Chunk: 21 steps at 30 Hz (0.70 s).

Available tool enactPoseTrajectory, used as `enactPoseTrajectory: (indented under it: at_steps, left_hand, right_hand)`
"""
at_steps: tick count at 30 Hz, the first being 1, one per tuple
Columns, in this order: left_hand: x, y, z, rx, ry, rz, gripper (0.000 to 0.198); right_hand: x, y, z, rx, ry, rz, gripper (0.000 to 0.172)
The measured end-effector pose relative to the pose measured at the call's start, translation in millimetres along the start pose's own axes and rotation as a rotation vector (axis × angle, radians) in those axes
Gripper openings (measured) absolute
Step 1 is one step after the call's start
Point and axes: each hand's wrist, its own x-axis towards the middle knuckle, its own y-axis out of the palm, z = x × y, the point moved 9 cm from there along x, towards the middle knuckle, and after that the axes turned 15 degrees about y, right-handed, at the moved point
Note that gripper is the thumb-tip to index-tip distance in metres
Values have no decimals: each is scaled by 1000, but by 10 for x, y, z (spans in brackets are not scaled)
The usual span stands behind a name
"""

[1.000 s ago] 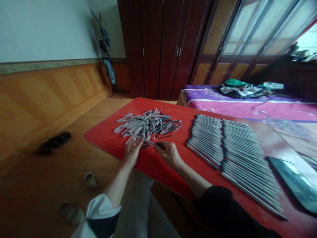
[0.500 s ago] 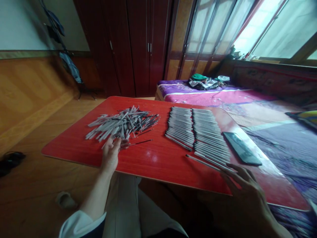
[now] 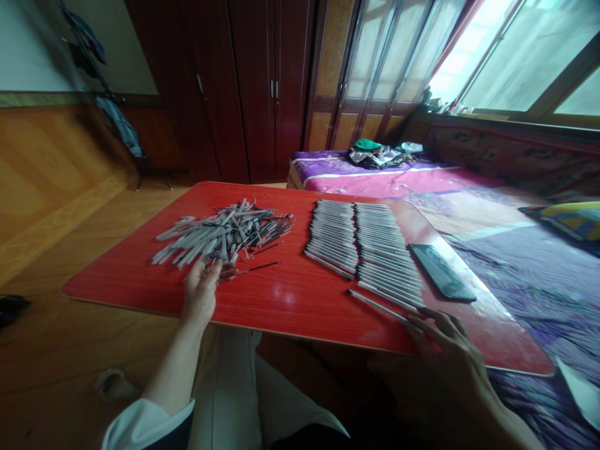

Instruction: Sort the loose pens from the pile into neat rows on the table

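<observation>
A loose pile of thin grey-white sticks with dark ends [image 3: 225, 231] lies on the left half of the red table. My left hand [image 3: 204, 284] is at the pile's near edge, its fingers pinched together; what they hold is hard to make out. One dark thin stick [image 3: 259, 267] lies just right of its fingertips. On the right, similar sticks form two neat columns, a left column [image 3: 332, 234] and a right column [image 3: 387, 250]. My right hand [image 3: 443, 337] is closed on the near end of a single stick [image 3: 377, 305], just in front of the right column.
A dark phone [image 3: 442, 272] lies right of the columns on the red table [image 3: 290, 312]. Beyond the table's right edge is a bed [image 3: 497, 262] with folded items [image 3: 379, 154] on it. Dark wardrobes stand behind.
The view has shifted slightly, moving the table and its contents left in the picture. Both hands keep nearly the same places relative to the sticks.
</observation>
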Motion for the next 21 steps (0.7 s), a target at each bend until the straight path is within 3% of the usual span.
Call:
enactPoseTrajectory:
  at_steps: [3, 9, 16, 21]
  left_hand:
    - [2, -3, 9, 18, -1, 6, 41]
    - [2, -1, 9, 17, -2, 7, 40]
    - [2, 13, 1, 39, -6, 0, 41]
    - [-3, 12, -5, 36, -4, 0, 39]
  right_hand:
    - [1, 58, 165, -24, -55, 57, 21]
    - [253, 261, 230, -140, -44, 60, 26]
    - [533, 519, 343, -390, -112, 296, 23]
    - [609, 588, 393, -404, -131, 408, 24]
